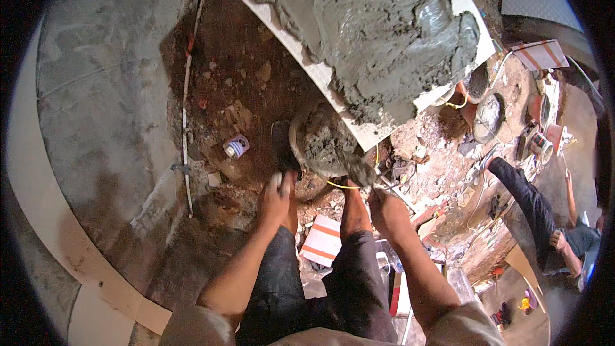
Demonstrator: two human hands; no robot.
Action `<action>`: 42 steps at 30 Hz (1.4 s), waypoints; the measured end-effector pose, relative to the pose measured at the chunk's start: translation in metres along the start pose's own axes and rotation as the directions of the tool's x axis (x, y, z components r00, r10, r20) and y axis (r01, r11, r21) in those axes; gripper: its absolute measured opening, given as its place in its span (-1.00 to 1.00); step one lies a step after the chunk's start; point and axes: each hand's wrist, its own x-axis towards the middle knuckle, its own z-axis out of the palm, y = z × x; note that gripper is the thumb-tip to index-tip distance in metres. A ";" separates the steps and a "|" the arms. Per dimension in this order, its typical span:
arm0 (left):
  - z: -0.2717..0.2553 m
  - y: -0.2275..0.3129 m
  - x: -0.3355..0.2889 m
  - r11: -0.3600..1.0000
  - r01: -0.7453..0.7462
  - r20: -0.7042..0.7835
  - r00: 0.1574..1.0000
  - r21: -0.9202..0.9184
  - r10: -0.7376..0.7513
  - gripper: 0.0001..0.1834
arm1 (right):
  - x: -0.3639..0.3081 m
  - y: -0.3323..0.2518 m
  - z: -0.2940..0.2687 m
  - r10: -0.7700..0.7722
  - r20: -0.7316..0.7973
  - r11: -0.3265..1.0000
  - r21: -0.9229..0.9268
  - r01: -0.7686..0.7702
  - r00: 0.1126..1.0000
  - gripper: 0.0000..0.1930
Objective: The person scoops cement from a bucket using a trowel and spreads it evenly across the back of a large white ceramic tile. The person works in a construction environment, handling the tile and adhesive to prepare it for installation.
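Observation:
My right hand (388,210) is closed around the handle of a trowel. Its blade (362,172) is coated in grey mortar and lies over the near right rim of a round bucket (296,141). Wet mortar (327,144) sits in the bucket. My left hand (274,197) is closed beside my left foot, left of the bucket and apart from it; what its fingers hold, if anything, is hidden. Beyond the bucket is a large white tile (384,136), spread with a thick, uneven layer of grey mortar (391,45).
A small bottle (236,147) lies on the dirt to the left. An orange-striped box (321,240) is between my legs. Several buckets, one of them grey-filled (489,118), stand at the right, near another person (544,218). A pale pipe (186,109) runs along the left.

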 end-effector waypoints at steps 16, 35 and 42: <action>0.027 -0.018 0.166 0.995 -0.085 -0.131 0.988 -0.059 0.077 -0.70 | 0.158 0.021 0.140 -0.191 0.214 0.957 0.259 0.133 0.958 -0.63; 0.018 0.008 0.174 0.994 -0.105 0.157 0.982 -0.038 0.110 -0.74 | 0.238 0.055 0.159 -0.387 -0.107 0.920 -0.101 0.378 0.916 -0.78; 0.018 0.006 0.174 0.984 -0.166 0.178 0.972 0.064 0.152 -0.78 | 0.174 0.065 0.139 -0.395 -0.063 0.906 -0.192 0.377 0.917 -0.62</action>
